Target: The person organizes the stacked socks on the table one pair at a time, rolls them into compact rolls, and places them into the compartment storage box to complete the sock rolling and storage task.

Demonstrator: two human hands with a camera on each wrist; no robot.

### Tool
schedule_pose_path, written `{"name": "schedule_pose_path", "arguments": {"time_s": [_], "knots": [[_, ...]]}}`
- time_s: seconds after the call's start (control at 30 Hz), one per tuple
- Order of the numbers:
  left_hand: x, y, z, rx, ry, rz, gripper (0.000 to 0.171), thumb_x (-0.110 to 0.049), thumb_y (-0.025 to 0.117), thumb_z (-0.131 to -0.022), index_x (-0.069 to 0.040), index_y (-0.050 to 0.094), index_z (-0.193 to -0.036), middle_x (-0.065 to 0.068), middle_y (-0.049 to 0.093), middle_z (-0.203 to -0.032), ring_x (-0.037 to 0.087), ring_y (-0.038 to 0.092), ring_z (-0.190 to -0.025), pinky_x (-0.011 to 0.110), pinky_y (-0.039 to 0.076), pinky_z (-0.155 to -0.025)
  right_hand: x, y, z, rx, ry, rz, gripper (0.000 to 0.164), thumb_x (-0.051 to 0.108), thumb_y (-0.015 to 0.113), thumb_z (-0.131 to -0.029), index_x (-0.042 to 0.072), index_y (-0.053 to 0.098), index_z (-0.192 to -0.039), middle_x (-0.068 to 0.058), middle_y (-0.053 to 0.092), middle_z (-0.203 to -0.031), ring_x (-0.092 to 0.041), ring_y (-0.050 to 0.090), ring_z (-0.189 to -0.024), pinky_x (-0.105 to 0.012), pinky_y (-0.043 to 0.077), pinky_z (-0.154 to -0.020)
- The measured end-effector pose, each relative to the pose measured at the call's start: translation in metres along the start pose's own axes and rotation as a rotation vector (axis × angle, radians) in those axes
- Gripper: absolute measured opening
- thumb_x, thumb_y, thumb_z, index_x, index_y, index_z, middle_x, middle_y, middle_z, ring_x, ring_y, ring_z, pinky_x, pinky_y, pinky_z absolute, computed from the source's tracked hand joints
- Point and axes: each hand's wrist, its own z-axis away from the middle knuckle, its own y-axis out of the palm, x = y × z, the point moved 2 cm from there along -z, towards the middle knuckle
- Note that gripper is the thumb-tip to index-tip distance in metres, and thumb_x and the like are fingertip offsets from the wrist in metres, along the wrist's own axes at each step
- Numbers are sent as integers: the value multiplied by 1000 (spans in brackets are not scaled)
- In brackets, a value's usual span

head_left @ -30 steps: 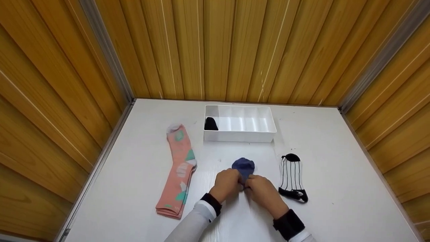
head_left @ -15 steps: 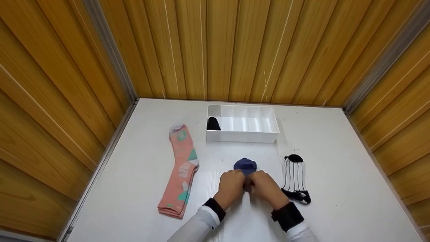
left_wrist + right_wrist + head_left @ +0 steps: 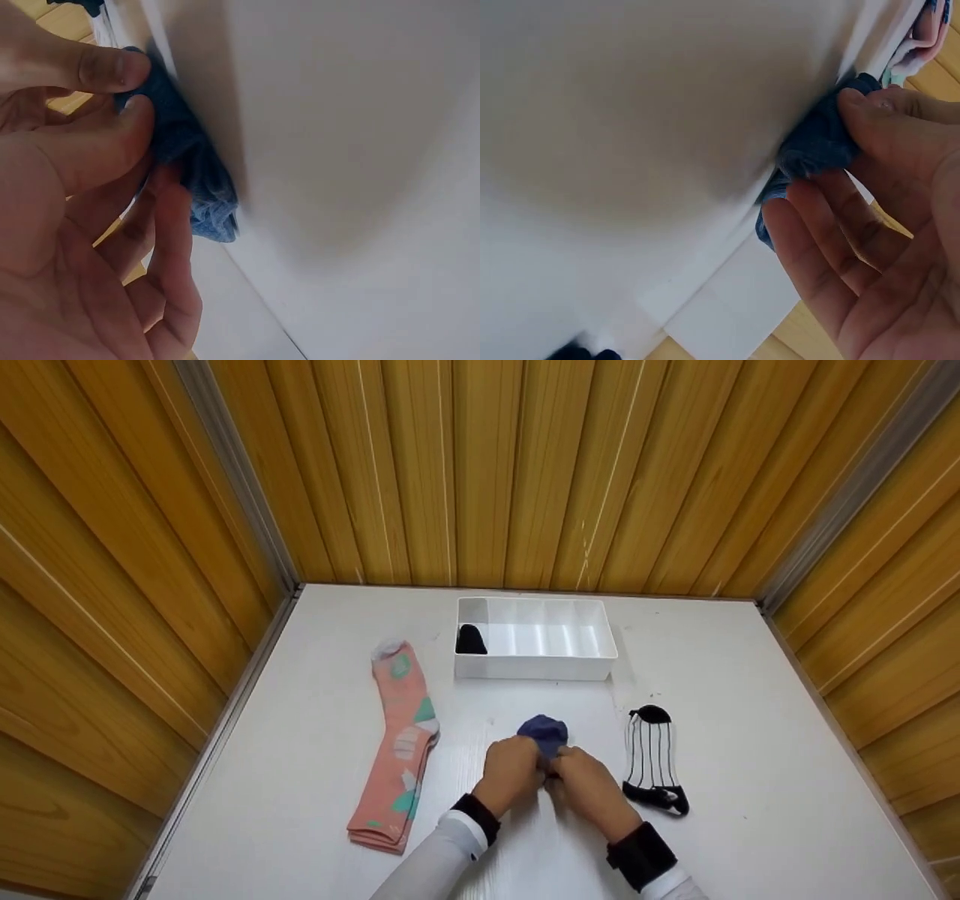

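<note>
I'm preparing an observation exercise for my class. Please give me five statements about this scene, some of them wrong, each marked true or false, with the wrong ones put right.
1. The left hand and the right hand both grip the blue cloth. True.
2. A black item lies at the left end of the white box in the head view. True.
3. The pink sock lies inside the white box. False: it lies on the table, outside the box.
4. The striped sock lies to the right of both hands. True.
5. The blue cloth lies beyond the white box, against the wall. False: it is on the near side of the box.
</note>
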Motion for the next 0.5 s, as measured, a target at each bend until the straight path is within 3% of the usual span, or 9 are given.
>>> {"name": "schedule_pose_path", "arguments": {"time_s": [0.3,0.4,0.5], "knots": [[-4,-3,-1,18,-29,-98,28,-39,85,-73,-16,70,-65,0,67,-64,19,65,-57,35,50,-48,-20,-4,-16,181,87,-270,11,6,72,-86,15,75,-80,6,72,-78,-8,59,-69,-28,49,-65],[-3,-2,-5,60,-67,-69,29,-39,84,-75,-16,69,-65,-1,66,-63,18,66,-58,35,51,-48,-19,-4,-17,144,61,-216,8,10,75,-86,16,71,-86,6,70,-79,-10,60,-70,-29,49,-65],[2,-1,-10,98,-88,8,28,-36,84,-75,-17,68,-63,-1,66,-64,19,65,-59,35,51,-49,-14,-4,-14,46,-2,-82,15,14,80,-82,20,67,-84,7,68,-79,-13,62,-71,-30,49,-63]]}}
